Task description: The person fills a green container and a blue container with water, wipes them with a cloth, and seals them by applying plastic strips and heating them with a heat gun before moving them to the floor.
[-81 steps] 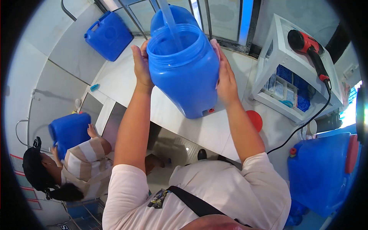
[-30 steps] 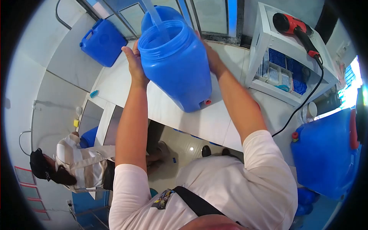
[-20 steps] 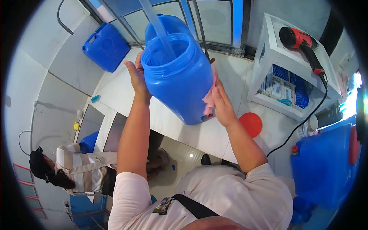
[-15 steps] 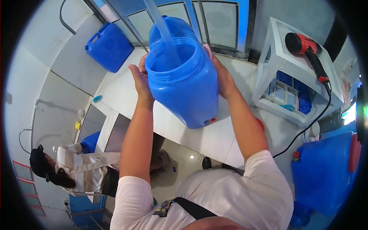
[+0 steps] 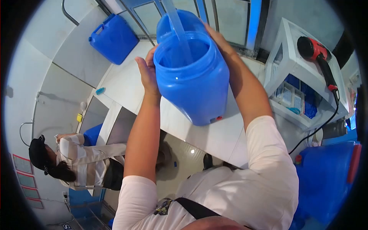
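A blue plastic container (image 5: 195, 92) with a wide, uncapped threaded mouth stands on the white tiled counter (image 5: 172, 119), with a small red piece (image 5: 219, 118) low on its side. My left hand (image 5: 148, 74) is against its left side, thumb raised and fingertips partly hidden behind it. At the upper right side rests my right hand (image 5: 216, 36), its fingers mostly out of sight behind the rim. A translucent tube (image 5: 178, 28) slants down into the mouth. Behind the container is another blue rounded piece (image 5: 184, 19).
A blue jerrycan (image 5: 114, 39) is at the back left. On the right, a white shelf unit (image 5: 285, 50) carries a red-and-black heat tool (image 5: 316, 50) with a cord. Large blue container (image 5: 324, 176) at lower right. A person (image 5: 80, 161) in a cap is at lower left.
The view has shifted, so most things sit further right. My right hand has moved up toward the back of the container's rim. The person at lower left has raised an arm.
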Demonstrator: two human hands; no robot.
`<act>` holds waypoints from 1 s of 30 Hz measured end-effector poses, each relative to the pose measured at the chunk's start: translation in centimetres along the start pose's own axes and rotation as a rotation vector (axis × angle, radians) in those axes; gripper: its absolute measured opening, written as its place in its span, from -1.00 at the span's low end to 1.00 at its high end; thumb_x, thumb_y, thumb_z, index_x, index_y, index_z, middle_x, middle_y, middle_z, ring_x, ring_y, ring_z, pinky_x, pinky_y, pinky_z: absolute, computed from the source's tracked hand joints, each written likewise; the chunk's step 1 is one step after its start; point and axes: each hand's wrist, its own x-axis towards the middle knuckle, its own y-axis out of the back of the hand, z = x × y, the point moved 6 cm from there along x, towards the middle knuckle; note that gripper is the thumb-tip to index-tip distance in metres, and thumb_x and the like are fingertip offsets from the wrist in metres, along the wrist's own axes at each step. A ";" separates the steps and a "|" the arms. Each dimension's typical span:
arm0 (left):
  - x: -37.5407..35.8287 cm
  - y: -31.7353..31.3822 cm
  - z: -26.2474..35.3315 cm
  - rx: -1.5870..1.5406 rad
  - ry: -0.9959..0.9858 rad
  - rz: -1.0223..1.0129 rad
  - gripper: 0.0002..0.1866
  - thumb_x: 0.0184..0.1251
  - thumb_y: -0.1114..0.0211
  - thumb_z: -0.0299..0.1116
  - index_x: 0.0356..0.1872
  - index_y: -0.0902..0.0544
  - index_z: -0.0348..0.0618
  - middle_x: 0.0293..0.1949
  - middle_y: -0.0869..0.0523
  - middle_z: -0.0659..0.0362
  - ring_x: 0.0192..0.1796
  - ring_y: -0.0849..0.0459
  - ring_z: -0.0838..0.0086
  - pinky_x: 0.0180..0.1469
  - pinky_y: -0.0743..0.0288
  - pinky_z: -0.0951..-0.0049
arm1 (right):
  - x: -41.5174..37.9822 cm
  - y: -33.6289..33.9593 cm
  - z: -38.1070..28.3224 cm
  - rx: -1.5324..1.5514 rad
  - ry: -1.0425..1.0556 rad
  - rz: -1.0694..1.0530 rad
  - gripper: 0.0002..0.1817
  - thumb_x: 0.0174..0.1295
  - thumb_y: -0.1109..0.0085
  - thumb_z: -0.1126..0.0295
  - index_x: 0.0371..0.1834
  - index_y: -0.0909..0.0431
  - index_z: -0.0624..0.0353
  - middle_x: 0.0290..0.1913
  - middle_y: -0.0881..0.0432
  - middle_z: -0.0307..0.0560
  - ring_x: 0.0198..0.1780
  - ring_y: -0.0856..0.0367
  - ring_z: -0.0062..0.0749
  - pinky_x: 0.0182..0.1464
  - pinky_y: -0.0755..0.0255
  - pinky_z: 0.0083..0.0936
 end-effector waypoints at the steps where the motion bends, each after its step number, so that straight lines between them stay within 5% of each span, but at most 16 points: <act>1: 0.1 0.2 -0.3 -0.004 0.013 0.005 -0.07 0.46 0.35 0.46 0.24 -0.53 -0.26 0.17 -0.64 0.08 0.23 -0.55 0.35 0.36 -0.34 0.34 | -1.1 3.3 4.6 -0.031 0.021 0.091 -0.25 0.42 0.04 -0.27 0.35 -0.49 0.19 0.23 -0.58 -0.07 0.25 -0.48 -0.44 0.30 -0.33 -0.50; 4: 0.5 0.2 -0.7 -0.068 -0.004 -0.027 -0.09 0.47 0.33 0.45 0.20 -0.56 -0.25 0.09 -0.68 0.10 0.14 -0.61 0.39 0.28 -0.41 0.39 | -12.4 3.7 8.4 -0.223 -0.100 0.265 -0.17 0.41 0.08 -0.31 0.47 -0.35 0.17 0.34 -0.49 -0.02 0.30 -0.45 -0.37 0.37 -0.27 -0.50; 6: 0.4 -0.3 -0.5 -0.067 -0.007 -0.020 -0.10 0.47 0.32 0.44 0.19 -0.56 -0.25 0.08 -0.68 0.10 0.14 -0.61 0.40 0.28 -0.41 0.40 | -18.9 1.5 9.6 0.101 -0.228 0.456 -0.16 0.44 0.11 -0.28 0.54 -0.23 0.16 0.36 -0.47 -0.02 0.34 -0.42 -0.38 0.39 -0.23 -0.50; 9: 0.1 -0.7 0.0 -0.027 -0.041 -0.024 -0.12 0.48 0.31 0.44 0.18 -0.57 -0.24 0.08 -0.68 0.10 0.14 -0.61 0.40 0.27 -0.42 0.41 | -23.7 -0.4 8.0 -0.158 -0.165 0.522 -0.35 0.54 0.16 -0.04 0.46 -0.31 0.25 0.37 -0.45 0.10 0.34 -0.47 -0.20 0.22 -0.47 -0.35; 14: 0.2 -0.6 0.0 -0.081 -0.035 -0.075 -0.13 0.48 0.31 0.43 0.16 -0.57 -0.23 0.07 -0.68 0.10 0.14 -0.60 0.41 0.26 -0.42 0.42 | -24.5 -11.2 -3.6 -0.842 0.854 0.331 -0.40 0.48 0.04 0.24 0.56 -0.19 0.09 0.56 -0.04 0.22 0.59 0.04 0.07 0.54 0.05 -0.11; 15: 0.3 -0.4 -0.2 -0.063 -0.010 -0.072 -0.11 0.47 0.32 0.45 0.16 -0.57 -0.23 0.07 -0.68 0.10 0.15 -0.60 0.41 0.26 -0.42 0.41 | -24.7 -12.3 -3.6 -0.841 0.852 0.326 -0.40 0.48 0.04 0.24 0.56 -0.19 0.09 0.56 -0.04 0.22 0.59 0.04 0.07 0.54 0.05 -0.11; 17: 0.8 -0.1 0.5 -0.042 0.005 -0.065 -0.10 0.45 0.33 0.46 0.16 -0.57 -0.22 0.07 -0.68 0.10 0.15 -0.60 0.40 0.26 -0.42 0.41 | -25.8 -16.4 -2.8 -1.480 1.016 0.407 -0.40 0.38 -0.07 0.34 0.51 -0.29 0.07 0.56 -0.08 0.16 0.58 0.01 0.08 0.54 0.08 -0.05; 18: 0.9 -0.1 0.8 -0.031 0.040 -0.104 -0.07 0.43 0.35 0.50 0.16 -0.57 -0.22 0.07 -0.68 0.10 0.15 -0.60 0.40 0.27 -0.42 0.39 | -25.8 -17.1 -0.2 -1.542 1.074 0.317 -0.47 0.31 -0.08 0.39 0.39 -0.46 0.09 0.54 -0.17 0.02 0.53 -0.07 0.20 0.53 0.07 0.04; 21: 2.7 1.9 1.1 0.099 0.069 -0.225 0.04 0.34 0.44 0.58 0.15 -0.57 -0.23 0.07 -0.68 0.08 0.16 -0.60 0.37 0.29 -0.40 0.36 | -24.1 -19.5 2.2 -1.893 1.307 0.298 -0.49 0.30 -0.05 0.34 0.34 -0.51 0.14 0.48 -0.29 0.17 0.52 -0.13 0.14 0.54 0.07 0.05; 23: 2.8 1.0 1.6 -0.186 0.318 -0.488 0.07 0.25 0.30 0.63 0.20 -0.54 -0.28 0.12 -0.68 0.00 0.14 -0.66 0.25 0.25 -0.50 0.19 | -23.1 -22.3 0.6 -1.838 1.282 0.193 -0.48 0.17 -0.09 0.34 0.24 -0.59 0.19 0.39 -0.42 0.12 0.50 -0.19 0.08 0.53 0.03 0.01; 26: 2.9 0.3 3.0 0.050 0.317 -0.469 0.12 0.26 0.53 0.63 0.15 -0.59 -0.24 0.08 -0.69 0.09 0.17 -0.57 0.33 0.33 -0.27 0.26 | -20.7 -24.0 4.6 -2.467 1.087 0.333 -0.45 0.20 -0.03 0.24 0.17 -0.58 0.43 0.32 -0.45 0.32 0.48 -0.19 0.22 0.51 0.06 0.17; 28: 3.1 0.2 3.2 0.255 0.236 -0.451 0.18 0.27 0.70 0.61 0.13 -0.63 -0.25 0.06 -0.69 0.15 0.18 -0.52 0.38 0.38 -0.11 0.28 | -19.9 -20.1 13.0 -2.792 0.652 -0.532 -0.40 0.23 0.04 0.21 0.20 -0.54 0.47 0.30 -0.44 0.46 0.48 -0.17 0.32 0.54 0.20 0.22; 30: 2.7 0.1 2.7 0.265 0.192 -0.436 0.17 0.28 0.69 0.60 0.13 -0.63 -0.24 0.06 -0.69 0.16 0.17 -0.52 0.40 0.37 -0.12 0.30 | -22.9 -15.5 18.9 -2.887 0.574 -0.677 -0.36 0.23 0.05 0.22 0.28 -0.46 0.51 0.39 -0.37 0.40 0.54 -0.10 0.26 0.57 0.34 0.20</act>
